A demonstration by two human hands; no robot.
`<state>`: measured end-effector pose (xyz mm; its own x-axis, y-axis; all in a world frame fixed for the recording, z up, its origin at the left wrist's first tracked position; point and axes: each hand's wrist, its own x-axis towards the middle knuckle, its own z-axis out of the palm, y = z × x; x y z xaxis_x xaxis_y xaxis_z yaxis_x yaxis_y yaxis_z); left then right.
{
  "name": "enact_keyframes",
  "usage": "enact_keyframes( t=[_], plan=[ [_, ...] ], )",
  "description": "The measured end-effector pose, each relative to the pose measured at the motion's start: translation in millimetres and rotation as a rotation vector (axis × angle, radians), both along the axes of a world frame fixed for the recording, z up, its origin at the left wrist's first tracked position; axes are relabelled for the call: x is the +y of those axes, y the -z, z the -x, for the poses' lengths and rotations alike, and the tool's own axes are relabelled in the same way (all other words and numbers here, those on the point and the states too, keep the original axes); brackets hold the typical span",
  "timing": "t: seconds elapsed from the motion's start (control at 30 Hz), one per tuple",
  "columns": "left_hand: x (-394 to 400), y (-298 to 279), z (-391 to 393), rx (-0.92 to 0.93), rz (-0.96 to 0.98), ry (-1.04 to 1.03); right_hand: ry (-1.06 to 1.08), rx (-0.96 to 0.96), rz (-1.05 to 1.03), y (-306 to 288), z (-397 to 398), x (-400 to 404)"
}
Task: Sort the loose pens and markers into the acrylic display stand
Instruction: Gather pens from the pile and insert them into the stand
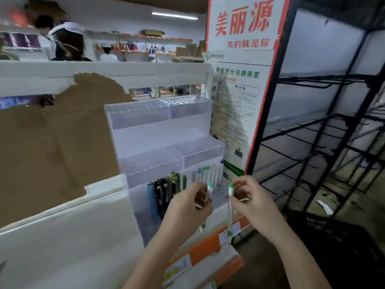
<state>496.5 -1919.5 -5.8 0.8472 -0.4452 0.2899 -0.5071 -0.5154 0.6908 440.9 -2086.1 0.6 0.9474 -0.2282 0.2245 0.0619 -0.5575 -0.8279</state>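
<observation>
Black wire rack stands right of the white shelf. On that shelf, the tiered acrylic display stand: upper tiers hold nothing, lowest tier holds dark pens left and white markers right. Left hand, grip closed on a green-capped marker. Right hand pinches a second marker, upright, just before the lowest tier.

Your left hand grips a white pen with a green cap, upright; your right hand grips another, also upright. Just beyond both hands stands the clear tiered stand, dark pens and white markers in its lowest tier.
</observation>
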Motion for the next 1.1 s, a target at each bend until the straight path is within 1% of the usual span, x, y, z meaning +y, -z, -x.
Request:
enact_keyframes(
  t=[0.13,0.27,0.4,0.63,0.8,0.87,0.97,1.03,1.1],
  plan=[
    [-29.8,1.2,-28.2,0.016,0.017,-0.005,0.048,-0.091,-0.032,-1.3,-17.8,-34.6],
    [-44.6,-4.0,-53.3,0.005,0.048,-0.046,0.037,-0.191,-0.047,-4.1,-48.6,-55.2],
    [-48.3,-16.0,-68.6,-0.047,0.059,-0.108,-0.081,-0.218,-0.042,-7.5,-83.0,-61.4],
    [-42.3,-35.6,-73.8,-0.082,0.187,-0.249,-0.285,-0.297,-0.078,-13.5,-123.6,-50.6],
    [-39.7,-38.7,-71.3,-0.087,0.284,-0.371,-0.458,-0.246,-0.084,-10.0,-142.6,-41.2],
    [-39.2,-38.7,-68.7,-0.081,0.313,-0.415,-0.493,-0.219,-0.048,-6.6,-149.1,-37.6],
    [-38.9,-38.4,-65.0,-0.090,0.323,-0.457,-0.512,-0.182,0.104,-1.0,-157.7,-34.0],
    [-39.1,-38.6,-63.5,-0.099,0.319,-0.478,-0.510,-0.186,0.184,3.9,-162.7,-33.4],
    [-38.8,-37.9,-62.4,-0.102,0.322,-0.496,-0.510,-0.191,0.218,8.3,-165.8,-32.1]
  ],
)
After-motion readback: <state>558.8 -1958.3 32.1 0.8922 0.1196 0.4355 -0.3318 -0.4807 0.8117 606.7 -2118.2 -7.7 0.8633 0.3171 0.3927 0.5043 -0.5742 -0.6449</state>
